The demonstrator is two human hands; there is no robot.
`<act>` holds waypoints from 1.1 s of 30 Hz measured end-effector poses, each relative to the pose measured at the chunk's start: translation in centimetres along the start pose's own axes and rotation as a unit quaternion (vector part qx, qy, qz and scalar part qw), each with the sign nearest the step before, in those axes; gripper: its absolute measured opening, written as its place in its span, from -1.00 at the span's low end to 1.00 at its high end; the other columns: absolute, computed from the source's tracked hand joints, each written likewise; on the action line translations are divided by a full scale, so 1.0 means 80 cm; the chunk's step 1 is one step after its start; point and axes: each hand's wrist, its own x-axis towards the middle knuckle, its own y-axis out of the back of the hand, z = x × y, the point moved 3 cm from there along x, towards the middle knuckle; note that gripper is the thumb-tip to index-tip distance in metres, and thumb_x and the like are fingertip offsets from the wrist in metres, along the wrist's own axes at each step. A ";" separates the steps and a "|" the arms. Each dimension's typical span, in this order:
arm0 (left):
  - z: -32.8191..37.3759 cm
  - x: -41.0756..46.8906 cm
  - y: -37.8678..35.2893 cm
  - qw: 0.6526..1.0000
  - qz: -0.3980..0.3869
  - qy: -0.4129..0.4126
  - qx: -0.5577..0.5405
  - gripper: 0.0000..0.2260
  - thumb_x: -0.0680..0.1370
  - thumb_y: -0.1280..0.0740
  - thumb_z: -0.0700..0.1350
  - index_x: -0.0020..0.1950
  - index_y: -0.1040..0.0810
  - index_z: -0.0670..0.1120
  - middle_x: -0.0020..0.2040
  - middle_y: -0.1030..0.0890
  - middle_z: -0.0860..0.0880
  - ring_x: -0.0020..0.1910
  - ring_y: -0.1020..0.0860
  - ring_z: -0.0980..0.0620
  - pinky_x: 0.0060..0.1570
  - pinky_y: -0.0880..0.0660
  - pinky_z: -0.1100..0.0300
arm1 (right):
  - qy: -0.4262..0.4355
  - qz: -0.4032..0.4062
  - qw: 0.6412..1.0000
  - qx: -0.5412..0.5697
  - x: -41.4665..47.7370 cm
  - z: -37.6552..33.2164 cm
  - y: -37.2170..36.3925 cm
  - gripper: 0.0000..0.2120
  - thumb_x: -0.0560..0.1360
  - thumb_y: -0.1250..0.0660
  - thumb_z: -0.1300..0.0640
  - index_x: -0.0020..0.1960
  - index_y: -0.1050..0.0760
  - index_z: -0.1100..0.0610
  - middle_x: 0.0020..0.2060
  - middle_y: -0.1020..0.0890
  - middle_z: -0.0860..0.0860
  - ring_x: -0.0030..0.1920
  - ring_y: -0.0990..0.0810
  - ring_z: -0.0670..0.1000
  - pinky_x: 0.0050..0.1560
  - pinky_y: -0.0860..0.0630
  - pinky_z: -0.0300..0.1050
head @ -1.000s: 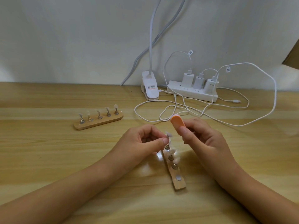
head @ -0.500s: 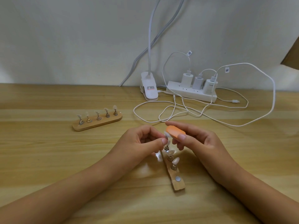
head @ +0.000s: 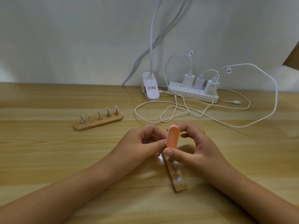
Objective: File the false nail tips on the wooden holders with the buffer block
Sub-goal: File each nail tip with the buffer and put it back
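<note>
The right hand holds the orange buffer block by its two ends, thumb near and fingers far, so its long axis runs near to far, almost along the wooden holder lying on the tabletop just under both hands. The left hand is curled just left of the block, thumb and forefinger pinched at its left edge, I judge on a nail tip which the block hides. The second holder stands well apart, far left.
</note>
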 end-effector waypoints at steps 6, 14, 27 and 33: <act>0.000 0.000 -0.001 1.000 0.005 -0.004 -0.007 -0.95 0.43 -0.44 -0.12 -0.21 -0.64 0.02 -0.28 -0.65 0.06 -0.26 -0.59 0.17 -0.26 -0.51 0.34 | 0.030 0.033 0.999 -0.015 -0.001 -0.002 0.002 -0.70 0.38 -0.37 -0.21 0.03 -0.57 -0.08 0.03 -0.59 -0.18 0.15 -0.50 -0.05 0.15 -0.44 -0.22; -0.004 0.001 0.000 1.000 0.004 -0.001 -0.010 -0.92 0.39 -0.44 -0.08 -0.17 -0.63 -0.05 -0.28 -0.64 0.06 -0.24 -0.59 0.17 -0.26 -0.50 0.34 | 0.019 0.035 0.992 0.123 0.000 -0.003 0.001 -0.59 0.43 -0.39 0.09 0.28 -0.51 -0.05 -0.17 -0.59 -0.13 -0.22 -0.55 -0.08 -0.12 -0.58 -0.13; -0.005 0.002 0.002 0.998 0.033 0.025 -0.039 -0.92 0.50 -0.40 -0.24 -0.03 -0.61 -0.20 -0.22 -0.66 0.01 -0.28 -0.58 0.20 -0.28 -0.49 0.36 | -0.073 -0.234 0.949 -0.200 0.022 -0.002 0.058 -0.81 0.50 -0.33 -0.14 0.12 -0.51 -0.25 -0.10 -0.60 -0.25 -0.05 -0.55 -0.23 -0.11 -0.43 -0.40; -0.005 0.001 0.002 0.999 0.032 0.024 -0.037 -0.94 0.51 -0.39 -0.26 -0.03 -0.61 -0.21 -0.23 -0.66 0.06 -0.29 -0.58 0.20 -0.28 -0.49 0.36 | -0.097 -0.399 0.873 -0.263 -0.001 -0.010 0.054 -0.49 0.26 -0.34 -0.35 0.19 -0.34 -0.40 0.02 -0.49 -0.37 -0.01 -0.52 -0.28 -0.06 -0.49 -0.31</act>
